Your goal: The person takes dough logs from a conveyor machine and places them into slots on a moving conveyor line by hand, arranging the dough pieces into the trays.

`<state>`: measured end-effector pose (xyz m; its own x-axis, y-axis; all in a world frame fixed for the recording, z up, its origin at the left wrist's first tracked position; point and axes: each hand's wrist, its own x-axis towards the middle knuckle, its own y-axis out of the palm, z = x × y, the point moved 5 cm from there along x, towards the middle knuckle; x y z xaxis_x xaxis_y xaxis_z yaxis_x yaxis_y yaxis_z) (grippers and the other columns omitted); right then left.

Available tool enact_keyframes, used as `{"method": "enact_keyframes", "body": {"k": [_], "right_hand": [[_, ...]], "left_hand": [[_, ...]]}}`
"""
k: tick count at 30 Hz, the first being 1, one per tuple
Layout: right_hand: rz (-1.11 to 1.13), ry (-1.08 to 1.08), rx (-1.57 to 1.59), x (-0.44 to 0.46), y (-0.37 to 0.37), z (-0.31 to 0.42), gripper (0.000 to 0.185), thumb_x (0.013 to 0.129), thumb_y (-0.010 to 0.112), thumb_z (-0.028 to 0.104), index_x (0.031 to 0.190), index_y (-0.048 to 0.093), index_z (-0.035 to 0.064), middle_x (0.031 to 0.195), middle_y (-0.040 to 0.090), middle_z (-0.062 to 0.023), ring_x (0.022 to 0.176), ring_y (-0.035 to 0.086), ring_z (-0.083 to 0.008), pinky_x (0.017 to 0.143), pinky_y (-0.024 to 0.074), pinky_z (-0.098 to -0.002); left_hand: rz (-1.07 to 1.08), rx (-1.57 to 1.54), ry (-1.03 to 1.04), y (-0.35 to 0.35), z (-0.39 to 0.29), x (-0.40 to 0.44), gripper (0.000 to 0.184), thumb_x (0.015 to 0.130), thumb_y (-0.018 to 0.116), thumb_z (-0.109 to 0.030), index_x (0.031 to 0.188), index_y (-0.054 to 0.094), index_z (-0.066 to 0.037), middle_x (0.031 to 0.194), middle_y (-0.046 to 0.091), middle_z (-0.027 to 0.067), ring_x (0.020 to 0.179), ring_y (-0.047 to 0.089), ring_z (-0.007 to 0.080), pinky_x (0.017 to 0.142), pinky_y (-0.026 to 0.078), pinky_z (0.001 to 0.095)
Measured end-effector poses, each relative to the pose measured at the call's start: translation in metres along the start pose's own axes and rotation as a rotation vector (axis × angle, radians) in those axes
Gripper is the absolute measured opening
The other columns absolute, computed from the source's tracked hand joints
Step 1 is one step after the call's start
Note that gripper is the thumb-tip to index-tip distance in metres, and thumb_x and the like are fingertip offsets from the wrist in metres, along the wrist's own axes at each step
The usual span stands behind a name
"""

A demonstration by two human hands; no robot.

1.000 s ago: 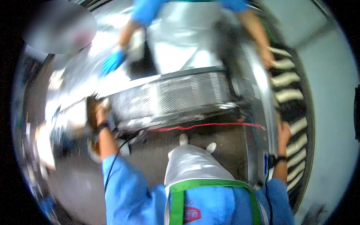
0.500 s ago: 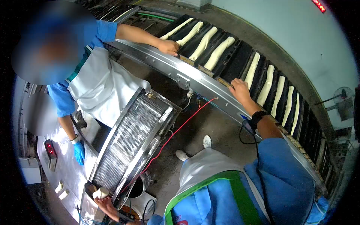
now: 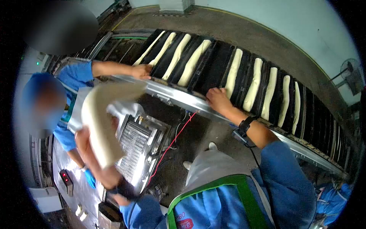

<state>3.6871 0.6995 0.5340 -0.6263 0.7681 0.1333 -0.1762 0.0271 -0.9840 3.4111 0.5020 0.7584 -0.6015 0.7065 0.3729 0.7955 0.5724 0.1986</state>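
Observation:
A long pale dough roll [image 3: 101,129], bent and blurred by motion, is raised over the metal mesh conveyor [image 3: 133,147], with my left hand [image 3: 97,156] wrapped round its lower part. My right hand [image 3: 220,100] rests at the near edge of the black trays [image 3: 215,66], its fingers bent beside the lower end of another dough roll [image 3: 234,72]. Whether those fingers grip the edge or the roll is unclear. More long dough rolls lie one to a tray on both sides.
A co-worker's bare hand [image 3: 142,71] is at the tray edge, and their blue-gloved hand [image 3: 90,178] is over the steel table [image 3: 78,191]. A red cord [image 3: 167,149] hangs beside the mesh conveyor. A fan [image 3: 347,72] stands at the right.
My left hand has risen from the mesh conveyor's lower end with a long dough roll. The view has turned, and my right hand remains at the tray edge.

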Motion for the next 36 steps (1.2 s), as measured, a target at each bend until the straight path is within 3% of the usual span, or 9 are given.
{"method": "enact_keyframes", "body": {"k": [1,2,6,9,11,18,27,31,36], "right_hand": [[-0.02,-0.02,-0.024,-0.001,0.003,0.0,0.022,0.074,0.048,0.019,0.089,0.053,0.0041,0.094,0.049,-0.0089,0.094,0.042,-0.0224,0.08,0.0289,-0.0394],[0.019,0.015,-0.039,-0.001,0.0,0.001,0.023,0.071,0.049,0.018,0.089,0.054,0.0048,0.094,0.05,-0.0083,0.095,0.043,-0.0215,0.082,0.029,-0.039],[-0.09,-0.039,0.087,-0.003,-0.006,-0.001,0.022,0.067,0.055,0.017,0.084,0.055,0.0033,0.09,0.05,-0.0073,0.094,0.044,-0.0207,0.081,0.0302,-0.0377],[-0.182,-0.099,0.118,-0.011,-0.002,-0.005,0.026,0.067,0.054,0.015,0.09,0.054,0.0043,0.101,0.048,-0.0079,0.104,0.04,-0.0216,0.084,0.0283,-0.0417],[-0.19,-0.087,0.143,-0.028,-0.015,-0.012,0.029,0.067,0.055,0.017,0.094,0.053,0.0042,0.106,0.046,-0.008,0.107,0.037,-0.0221,0.085,0.0277,-0.0418],[-0.027,0.076,0.25,-0.122,-0.053,-0.059,0.038,0.068,0.058,0.02,0.102,0.05,0.0043,0.116,0.04,-0.0076,0.111,0.033,-0.0233,0.089,0.0258,-0.0395],[-0.071,0.245,0.314,-0.188,-0.074,-0.101,0.031,0.072,0.055,0.02,0.099,0.052,0.005,0.109,0.045,-0.006,0.104,0.038,-0.0244,0.085,0.0289,-0.0374],[-0.053,0.161,0.308,-0.205,-0.078,-0.1,0.032,0.073,0.055,0.022,0.099,0.052,0.0043,0.11,0.045,-0.006,0.108,0.036,-0.0227,0.088,0.0275,-0.0379],[-0.044,0.291,0.348,-0.256,-0.094,-0.13,0.028,0.071,0.057,0.02,0.094,0.053,0.0046,0.107,0.047,-0.0053,0.108,0.037,-0.0223,0.089,0.0272,-0.0377]], "left_hand": [[0.066,-0.033,0.074,0.038,0.006,0.013,0.021,0.072,0.049,-0.015,0.087,0.047,-0.002,0.084,0.052,0.0158,0.076,0.056,0.0251,0.073,0.048,0.038],[0.138,-0.316,-0.35,0.05,0.046,0.041,0.021,0.071,0.049,-0.013,0.088,0.048,-0.002,0.08,0.052,0.012,0.075,0.055,0.0226,0.07,0.048,0.0342],[0.606,-0.239,-0.699,0.179,0.118,0.042,0.036,0.066,0.051,-0.018,0.097,0.043,0.0,0.082,0.049,0.0082,0.076,0.051,0.0186,0.066,0.045,0.0313],[0.971,0.437,-0.463,0.209,0.218,0.036,0.055,0.069,0.055,-0.027,0.114,0.036,-0.002,0.103,0.046,0.0153,0.096,0.044,0.0275,0.083,0.036,0.0338],[0.855,1.03,-0.051,0.204,0.272,0.034,0.058,0.069,0.056,-0.029,0.12,0.033,-0.01,0.112,0.039,0.0213,0.105,0.036,0.0366,0.085,0.033,0.0411],[0.985,1.178,-0.068,0.214,0.257,0.01,0.033,0.071,0.053,-0.025,0.104,0.052,-0.022,0.103,0.049,0.009,0.099,0.042,0.0313,0.082,0.032,0.0474],[0.669,1.459,0.484,0.264,0.255,0.036,0.018,0.075,0.048,-0.025,0.079,0.055,-0.009,0.073,0.058,0.0114,0.069,0.057,0.0296,0.062,0.044,0.0404],[1.012,1.682,0.145,0.289,0.31,0.049,0.016,0.071,0.053,-0.018,0.08,0.061,-0.009,0.086,0.06,0.0142,0.082,0.058,0.026,0.07,0.047,0.0355],[1.241,1.706,-0.121,0.29,0.347,0.059,0.038,0.057,0.069,-0.026,0.086,0.061,-0.002,0.091,0.058,0.016,0.085,0.057,0.0256,0.07,0.047,0.0348]]}}
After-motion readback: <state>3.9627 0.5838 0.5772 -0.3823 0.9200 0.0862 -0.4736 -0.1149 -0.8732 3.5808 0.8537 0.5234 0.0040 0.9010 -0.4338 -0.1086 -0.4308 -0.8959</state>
